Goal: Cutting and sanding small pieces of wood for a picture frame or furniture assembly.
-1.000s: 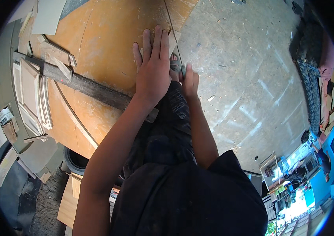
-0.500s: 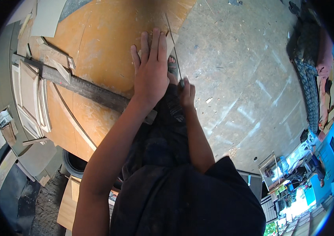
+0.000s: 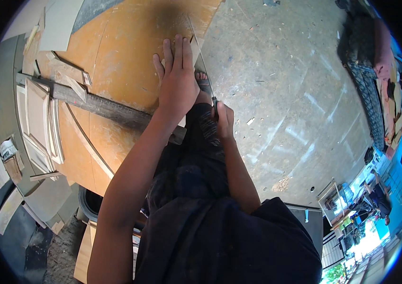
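My left hand point(image 3: 178, 87) lies flat with its fingers stretched forward, pressing on a pale piece of wood point(image 3: 194, 49) at the right edge of the orange-brown tabletop point(image 3: 130, 52). Most of that piece is hidden under the palm. In my right hand point(image 3: 226, 122) is the dark handle of a thin-bladed handsaw point(image 3: 205, 66), just off the table edge. The blade runs forward and slightly left, right beside the wood. Its far end blurs into a dark smudge at the top.
A long dark bar point(image 3: 111, 108) crosses the tabletop, with wood offcuts point(image 3: 68, 71) beside it. Stacked pale wooden frames point(image 3: 40, 123) and a curved strip point(image 3: 85, 137) lie at left. My foot point(image 3: 203, 80) stands below the saw on the concrete floor point(image 3: 276, 94). A person point(image 3: 381, 199) is far right.
My right hand has drawn the saw back a little toward my body. The left hand stays pressed on the wood. The whole view has shifted slightly.
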A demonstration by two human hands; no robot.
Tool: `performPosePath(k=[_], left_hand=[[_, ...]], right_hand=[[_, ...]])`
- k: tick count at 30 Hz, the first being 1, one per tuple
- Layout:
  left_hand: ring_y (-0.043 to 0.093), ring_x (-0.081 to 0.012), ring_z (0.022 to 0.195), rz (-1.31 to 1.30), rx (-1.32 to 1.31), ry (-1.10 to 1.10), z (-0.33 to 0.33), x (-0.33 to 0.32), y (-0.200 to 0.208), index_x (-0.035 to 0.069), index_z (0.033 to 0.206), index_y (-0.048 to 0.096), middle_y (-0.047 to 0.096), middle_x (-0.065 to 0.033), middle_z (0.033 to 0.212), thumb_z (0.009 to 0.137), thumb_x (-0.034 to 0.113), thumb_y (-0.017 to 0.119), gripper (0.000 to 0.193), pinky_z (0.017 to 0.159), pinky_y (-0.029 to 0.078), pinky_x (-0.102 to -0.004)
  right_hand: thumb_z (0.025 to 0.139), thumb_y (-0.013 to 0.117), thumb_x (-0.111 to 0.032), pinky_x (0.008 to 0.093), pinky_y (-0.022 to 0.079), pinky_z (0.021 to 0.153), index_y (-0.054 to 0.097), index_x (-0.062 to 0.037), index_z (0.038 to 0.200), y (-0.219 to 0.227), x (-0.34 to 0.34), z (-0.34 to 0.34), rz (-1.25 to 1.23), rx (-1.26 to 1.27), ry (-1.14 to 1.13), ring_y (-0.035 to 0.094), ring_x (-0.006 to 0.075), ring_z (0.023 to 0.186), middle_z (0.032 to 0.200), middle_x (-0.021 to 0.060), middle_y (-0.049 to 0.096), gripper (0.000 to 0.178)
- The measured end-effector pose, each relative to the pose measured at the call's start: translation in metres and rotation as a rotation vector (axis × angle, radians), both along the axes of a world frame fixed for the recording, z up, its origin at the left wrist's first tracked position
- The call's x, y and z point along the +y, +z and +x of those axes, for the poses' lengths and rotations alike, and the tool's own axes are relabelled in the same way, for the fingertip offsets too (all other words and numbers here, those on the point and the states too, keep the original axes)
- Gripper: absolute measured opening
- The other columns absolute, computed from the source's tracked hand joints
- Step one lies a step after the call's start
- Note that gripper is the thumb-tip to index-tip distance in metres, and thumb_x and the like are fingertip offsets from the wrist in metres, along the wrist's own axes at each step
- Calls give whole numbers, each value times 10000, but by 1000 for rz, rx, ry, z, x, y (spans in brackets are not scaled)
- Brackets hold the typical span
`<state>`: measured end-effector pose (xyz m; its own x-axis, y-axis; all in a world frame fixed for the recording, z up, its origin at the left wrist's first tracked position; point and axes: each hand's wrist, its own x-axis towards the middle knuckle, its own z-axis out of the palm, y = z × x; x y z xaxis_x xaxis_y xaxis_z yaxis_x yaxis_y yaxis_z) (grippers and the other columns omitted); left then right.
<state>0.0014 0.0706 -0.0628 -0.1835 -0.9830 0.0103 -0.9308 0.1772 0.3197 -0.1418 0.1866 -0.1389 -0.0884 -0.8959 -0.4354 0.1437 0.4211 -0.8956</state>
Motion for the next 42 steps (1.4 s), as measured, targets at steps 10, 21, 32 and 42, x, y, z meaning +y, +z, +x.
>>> performPosePath(k=[10, 21, 32, 42], left_hand=[[359, -437, 1403, -7, 10, -16, 14, -4, 14, 15, 1425, 455, 426, -241, 1484, 960, 147, 563, 494, 1101, 329, -604], [648, -450, 1005, 329, 149, 77, 9, -32, 51, -4, 1187, 549, 667, -279, 1057, 982, 243, 535, 321, 859, 517, -543], [641, -407, 1115, 674, -267, -35, 31, -63, 96, 19, 1139, 677, 676, -231, 1162, 958, 312, 515, 381, 949, 504, -499], [665, -399, 1064, 599, -320, -143, 46, -80, 76, -13, 1129, 671, 679, -261, 1133, 963, 405, 510, 477, 920, 508, -509]], right_hand=[[994, 587, -191, 407, 451, 559, 542, -5, 799, 92, 11, -21, -259, 547, 130, 572, 343, 575, 668, 187, 577, 274], [948, 663, -284, 467, 494, 579, 590, -17, 780, 157, -24, -36, -279, 889, 230, 637, 438, 657, 708, 239, 635, 324], [957, 672, -270, 365, 486, 570, 649, -13, 1031, 168, -14, -49, -180, 576, 369, 604, 363, 554, 715, 220, 635, 269], [1015, 554, -195, 444, 522, 763, 631, 26, 1081, 120, -1, -39, -347, 625, 241, 639, 481, 871, 927, 276, 659, 243]])
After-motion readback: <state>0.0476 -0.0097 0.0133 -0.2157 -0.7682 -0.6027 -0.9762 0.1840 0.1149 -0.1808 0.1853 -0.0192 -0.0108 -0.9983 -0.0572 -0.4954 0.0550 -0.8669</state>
